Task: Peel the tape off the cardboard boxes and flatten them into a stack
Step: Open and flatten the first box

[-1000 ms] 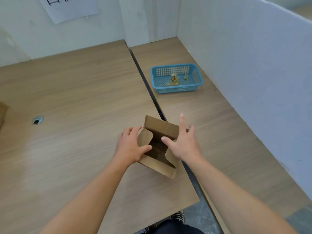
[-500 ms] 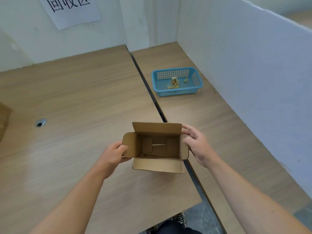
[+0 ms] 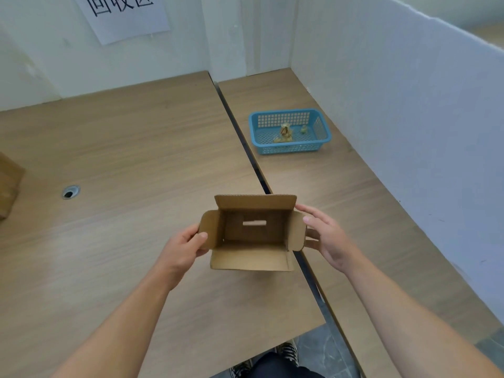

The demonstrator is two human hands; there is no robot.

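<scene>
A small brown cardboard box point(image 3: 252, 256) stands open near the front edge of the table, all top flaps spread outward. Through a gap in its bottom a light strip shows. My left hand point(image 3: 182, 248) grips the box's left flap, thumb on the flap's inner face and fingers behind it. My right hand point(image 3: 326, 236) is at the right side of the box, fingers extended along the right flap and wall, thumb hidden behind the flap.
A blue plastic basket point(image 3: 290, 131) with crumpled tape bits sits on the right table. Other cardboard point(image 3: 9, 184) lies at the left edge. A dark gap point(image 3: 246, 148) runs between the two tables; a white partition point(image 3: 409, 118) walls the right side. A cable hole point(image 3: 70, 192) sits left.
The box turned from tilted to square with its opening facing me, and its flaps spread wide. Both hands moved from inside the opening to the outer side flaps.
</scene>
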